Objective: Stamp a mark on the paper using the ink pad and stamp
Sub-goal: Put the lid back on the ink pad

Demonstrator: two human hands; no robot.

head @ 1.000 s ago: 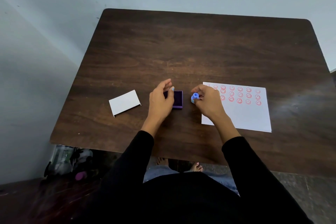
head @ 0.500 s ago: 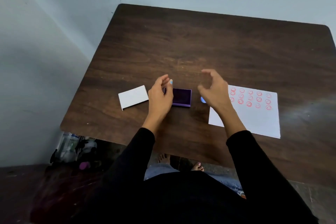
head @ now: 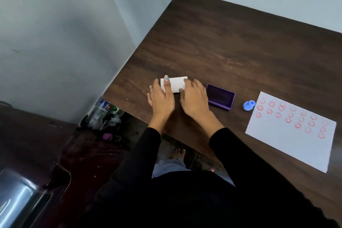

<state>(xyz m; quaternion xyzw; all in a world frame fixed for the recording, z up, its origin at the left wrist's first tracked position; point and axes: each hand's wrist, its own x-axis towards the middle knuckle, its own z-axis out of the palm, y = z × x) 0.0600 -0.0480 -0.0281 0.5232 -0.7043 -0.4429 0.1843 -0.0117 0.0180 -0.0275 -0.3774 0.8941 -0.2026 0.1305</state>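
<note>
A small white lid [head: 175, 84] lies on the dark wooden table [head: 231, 42] near its left edge. My left hand [head: 161, 98] rests over its left end and my right hand [head: 194, 98] grips its right end, so both hands hold it. To the right sits the open purple ink pad [head: 220, 96]. The blue stamp [head: 249, 105] lies on the table, touching nobody, beside the upper left corner of the white paper [head: 296, 140]. The paper carries several red smiley marks in rows.
The table's left edge runs just left of my left hand, with a grey wall behind. Below that edge on the floor stands a bag of bottles [head: 103, 114]. A shiny metal object [head: 22, 196] sits at the lower left.
My right hand let go of the blue stamp, which now lies by the paper. Both hands moved left from the ink pad to the white lid. The view swung left.
</note>
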